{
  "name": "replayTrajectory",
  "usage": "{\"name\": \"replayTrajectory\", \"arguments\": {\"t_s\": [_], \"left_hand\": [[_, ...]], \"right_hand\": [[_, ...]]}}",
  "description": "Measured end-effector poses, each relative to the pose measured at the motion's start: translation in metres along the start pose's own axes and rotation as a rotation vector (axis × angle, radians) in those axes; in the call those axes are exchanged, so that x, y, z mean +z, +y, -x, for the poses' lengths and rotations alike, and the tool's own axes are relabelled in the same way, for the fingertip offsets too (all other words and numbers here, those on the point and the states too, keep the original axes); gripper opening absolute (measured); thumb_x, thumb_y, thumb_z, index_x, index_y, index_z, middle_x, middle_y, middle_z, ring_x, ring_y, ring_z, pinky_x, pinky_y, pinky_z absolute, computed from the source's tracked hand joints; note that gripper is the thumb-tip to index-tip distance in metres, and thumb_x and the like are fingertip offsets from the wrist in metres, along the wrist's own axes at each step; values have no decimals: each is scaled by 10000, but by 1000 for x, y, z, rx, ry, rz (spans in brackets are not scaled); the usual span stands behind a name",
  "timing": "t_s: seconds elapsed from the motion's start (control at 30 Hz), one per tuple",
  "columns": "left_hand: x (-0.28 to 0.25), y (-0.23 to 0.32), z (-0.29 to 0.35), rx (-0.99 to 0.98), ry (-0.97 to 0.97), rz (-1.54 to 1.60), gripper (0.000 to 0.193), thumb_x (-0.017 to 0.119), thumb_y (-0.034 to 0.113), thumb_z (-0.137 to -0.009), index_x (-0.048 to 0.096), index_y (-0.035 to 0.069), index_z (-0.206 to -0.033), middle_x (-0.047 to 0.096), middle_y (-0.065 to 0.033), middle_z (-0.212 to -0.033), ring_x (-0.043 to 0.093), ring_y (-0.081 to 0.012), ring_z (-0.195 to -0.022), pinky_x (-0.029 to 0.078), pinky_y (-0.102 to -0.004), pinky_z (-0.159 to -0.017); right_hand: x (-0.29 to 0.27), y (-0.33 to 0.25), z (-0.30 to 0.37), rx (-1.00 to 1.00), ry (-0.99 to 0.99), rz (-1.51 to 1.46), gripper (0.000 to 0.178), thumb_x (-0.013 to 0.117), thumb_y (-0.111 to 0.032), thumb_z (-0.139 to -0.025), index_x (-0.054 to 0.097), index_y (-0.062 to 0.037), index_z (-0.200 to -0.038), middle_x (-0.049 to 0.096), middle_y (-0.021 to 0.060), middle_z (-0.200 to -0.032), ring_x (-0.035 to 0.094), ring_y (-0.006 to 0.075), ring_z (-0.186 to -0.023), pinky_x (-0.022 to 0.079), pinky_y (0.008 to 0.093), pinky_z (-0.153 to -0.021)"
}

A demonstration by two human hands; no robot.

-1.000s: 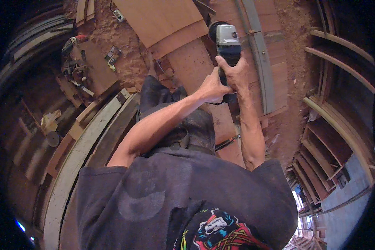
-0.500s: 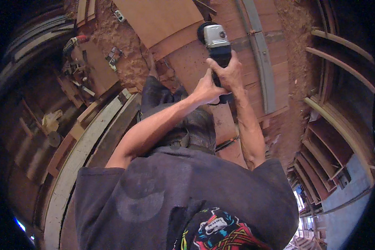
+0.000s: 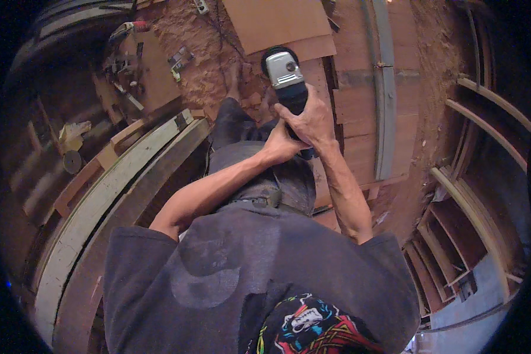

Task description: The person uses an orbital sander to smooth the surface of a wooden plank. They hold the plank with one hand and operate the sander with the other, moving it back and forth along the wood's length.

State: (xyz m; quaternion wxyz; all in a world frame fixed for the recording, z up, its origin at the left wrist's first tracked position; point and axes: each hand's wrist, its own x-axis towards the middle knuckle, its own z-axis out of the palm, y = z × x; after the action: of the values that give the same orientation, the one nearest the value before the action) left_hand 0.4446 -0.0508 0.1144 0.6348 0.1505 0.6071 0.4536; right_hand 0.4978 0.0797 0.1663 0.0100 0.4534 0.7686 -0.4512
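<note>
Brown boards (image 3: 355, 141) lie near both hands (image 3: 314, 121) wrapped round a black power tool (image 3: 288, 82) with shiny silver head

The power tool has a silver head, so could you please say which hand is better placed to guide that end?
Probably the right hand: it grips the power tool nearer the silver head, while the left hand holds farther back.

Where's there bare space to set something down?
The tan plywood sheet beyond the power tool looks bare, with reddish ground to its left and a grey strip farther right. Crowded: the tool-littered board at left, and around the left hand and right hand on the power tool's grip.
</note>
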Motion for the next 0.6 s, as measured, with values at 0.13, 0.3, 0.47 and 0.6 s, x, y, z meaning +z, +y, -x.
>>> {"name": "replayTrajectory", "arguments": {"t_s": [0.13,0.3,0.47,0.6], "left_hand": [[-15,-7,14,-15,-20,60,906,936,170,-782,396,-17,-1486,656,-160,-1341,640,-276,-1243,522,-414,-1074],[-2,-12,8,10,3,54,985,960,248,-751,390,-30,-1506,666,-179,-1343,642,-302,-1264,517,-407,-1084],[4,-29,0,17,11,8,1033,976,268,-721,384,-25,-1514,642,-198,-1388,629,-313,-1294,497,-395,-1109],[-10,-26,8,56,-14,112,1013,969,264,-732,388,-18,-1512,646,-207,-1378,635,-310,-1287,505,-394,-1098]], "right_hand": [[22,-8,3,-112,-15,-34,770,860,-538,-812,552,-17,-1288,738,267,-1055,737,465,-994,584,540,-850],[9,-7,7,28,18,6,731,875,-504,-822,600,3,-1272,766,208,-999,768,375,-922,594,474,-820],[10,-2,7,6,-1,54,717,867,-497,-830,588,-10,-1278,759,224,-1021,763,384,-947,593,484,-825],[23,-11,7,-7,-38,25,782,858,-537,-824,552,-7,-1310,744,253,-1054,751,430,-968,590,517,-828]]}}
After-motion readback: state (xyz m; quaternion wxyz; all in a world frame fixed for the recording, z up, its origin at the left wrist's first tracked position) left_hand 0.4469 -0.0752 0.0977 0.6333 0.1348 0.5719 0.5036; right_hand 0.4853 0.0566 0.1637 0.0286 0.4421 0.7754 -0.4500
